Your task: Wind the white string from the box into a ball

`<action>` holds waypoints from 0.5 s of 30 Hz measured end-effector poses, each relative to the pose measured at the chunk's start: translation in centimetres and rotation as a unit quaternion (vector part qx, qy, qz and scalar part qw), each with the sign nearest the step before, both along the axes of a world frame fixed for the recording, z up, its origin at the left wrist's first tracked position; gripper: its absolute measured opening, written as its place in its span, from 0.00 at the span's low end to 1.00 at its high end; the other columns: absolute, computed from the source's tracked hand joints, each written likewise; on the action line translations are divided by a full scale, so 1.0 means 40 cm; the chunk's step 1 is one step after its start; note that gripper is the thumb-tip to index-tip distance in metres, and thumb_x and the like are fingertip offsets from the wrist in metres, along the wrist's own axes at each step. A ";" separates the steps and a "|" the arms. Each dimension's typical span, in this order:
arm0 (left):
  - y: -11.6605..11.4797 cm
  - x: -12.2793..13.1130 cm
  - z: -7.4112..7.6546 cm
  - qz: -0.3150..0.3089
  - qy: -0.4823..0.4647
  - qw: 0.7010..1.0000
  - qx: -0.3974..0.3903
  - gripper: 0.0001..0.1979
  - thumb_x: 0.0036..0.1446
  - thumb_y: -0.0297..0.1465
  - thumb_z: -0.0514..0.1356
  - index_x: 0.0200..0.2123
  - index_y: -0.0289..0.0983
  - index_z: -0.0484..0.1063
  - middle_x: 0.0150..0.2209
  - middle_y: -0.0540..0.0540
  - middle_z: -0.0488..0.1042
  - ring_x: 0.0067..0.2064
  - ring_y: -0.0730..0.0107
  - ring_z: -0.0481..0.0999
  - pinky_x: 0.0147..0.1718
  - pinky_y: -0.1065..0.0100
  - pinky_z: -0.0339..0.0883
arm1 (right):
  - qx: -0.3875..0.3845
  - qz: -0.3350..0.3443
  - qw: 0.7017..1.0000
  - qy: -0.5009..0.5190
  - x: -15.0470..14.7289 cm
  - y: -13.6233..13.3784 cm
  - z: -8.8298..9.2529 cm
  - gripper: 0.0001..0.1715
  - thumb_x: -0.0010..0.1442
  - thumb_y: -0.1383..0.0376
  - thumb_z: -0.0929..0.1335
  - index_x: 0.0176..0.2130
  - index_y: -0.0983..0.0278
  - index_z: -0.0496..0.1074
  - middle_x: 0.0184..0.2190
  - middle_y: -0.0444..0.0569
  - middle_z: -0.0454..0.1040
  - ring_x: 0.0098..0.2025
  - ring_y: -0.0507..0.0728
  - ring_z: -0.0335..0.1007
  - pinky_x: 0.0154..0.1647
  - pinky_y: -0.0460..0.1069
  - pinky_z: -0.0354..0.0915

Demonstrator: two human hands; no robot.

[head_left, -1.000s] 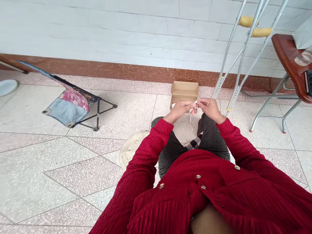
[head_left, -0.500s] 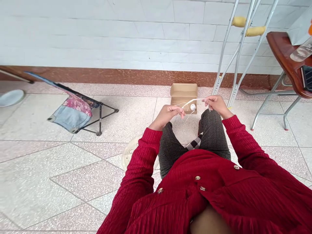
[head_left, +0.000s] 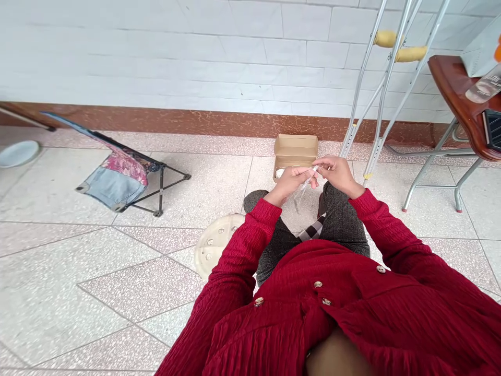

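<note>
Both hands are held together above my knees, in front of an open cardboard box [head_left: 295, 144] on the floor. My left hand [head_left: 290, 181] and my right hand [head_left: 337, 173] pinch a thin pale strip [head_left: 305, 187], whose loose end hangs down between them. Fingers of both hands are closed on it. A small white roll [head_left: 280, 172] shows inside the box, just beyond my left hand. I am seated, wearing a red buttoned top and dark trousers.
A pale plastic stool [head_left: 213, 246] is under me. A folding fabric seat [head_left: 117, 175] lies to the left. Two metal crutches [head_left: 385, 83] lean on the tiled wall at right, beside a brown table [head_left: 460, 91] on metal legs holding a bottle. A white plate [head_left: 18, 154] sits far left.
Half a second ago my hands were spread apart with the strip stretched between them. Now they have come back together and the strip hangs slack.
</note>
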State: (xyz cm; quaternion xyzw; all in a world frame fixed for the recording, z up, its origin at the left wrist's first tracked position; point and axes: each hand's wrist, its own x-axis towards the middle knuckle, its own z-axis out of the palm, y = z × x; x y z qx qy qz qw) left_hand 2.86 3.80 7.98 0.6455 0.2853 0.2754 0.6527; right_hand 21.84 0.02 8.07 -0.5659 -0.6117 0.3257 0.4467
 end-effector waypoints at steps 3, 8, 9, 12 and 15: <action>0.010 -0.020 0.010 0.008 -0.002 1.000 0.016 0.20 0.60 0.48 0.65 0.33 0.35 0.80 0.24 0.47 0.78 0.33 0.65 0.80 0.45 0.62 0.72 | -0.103 0.070 0.988 0.086 0.039 -0.010 0.019 0.19 0.54 0.58 0.78 0.44 0.64 0.82 0.33 0.48 0.79 0.23 0.49 0.64 0.24 0.47 0.59; 0.015 -0.062 0.053 -0.007 0.032 0.998 0.051 0.17 0.62 0.43 0.64 0.30 0.35 0.80 0.24 0.47 0.78 0.34 0.65 0.81 0.44 0.63 0.72 | -0.243 0.151 0.933 0.219 0.084 -0.016 0.029 0.27 0.57 0.48 0.77 0.49 0.63 0.80 0.36 0.48 0.78 0.20 0.46 0.64 0.17 0.44 0.51; 0.014 -0.068 0.061 -0.008 0.042 0.997 0.058 0.17 0.62 0.43 0.64 0.30 0.36 0.80 0.24 0.47 0.78 0.35 0.65 0.81 0.44 0.63 0.72 | -0.261 0.152 0.923 0.239 0.085 -0.014 0.028 0.27 0.57 0.48 0.77 0.48 0.64 0.80 0.35 0.48 0.78 0.19 0.46 0.63 0.16 0.44 0.51; 0.011 -0.079 0.072 -0.012 0.063 0.995 0.075 0.18 0.63 0.44 0.63 0.28 0.36 0.79 0.26 0.46 0.79 0.36 0.64 0.81 0.46 0.62 0.73 | -0.291 0.150 0.906 0.270 0.083 -0.009 0.028 0.24 0.55 0.51 0.79 0.42 0.67 0.80 0.26 0.43 0.73 0.18 0.45 0.59 0.15 0.43 0.48; 0.014 -0.091 0.065 -0.006 0.067 0.995 0.074 0.17 0.62 0.43 0.63 0.30 0.37 0.80 0.25 0.47 0.79 0.35 0.65 0.81 0.46 0.62 0.73 | -0.289 0.150 0.903 0.281 0.087 -0.007 0.035 0.22 0.53 0.53 0.80 0.37 0.68 0.79 0.23 0.42 0.71 0.18 0.45 0.57 0.15 0.42 0.46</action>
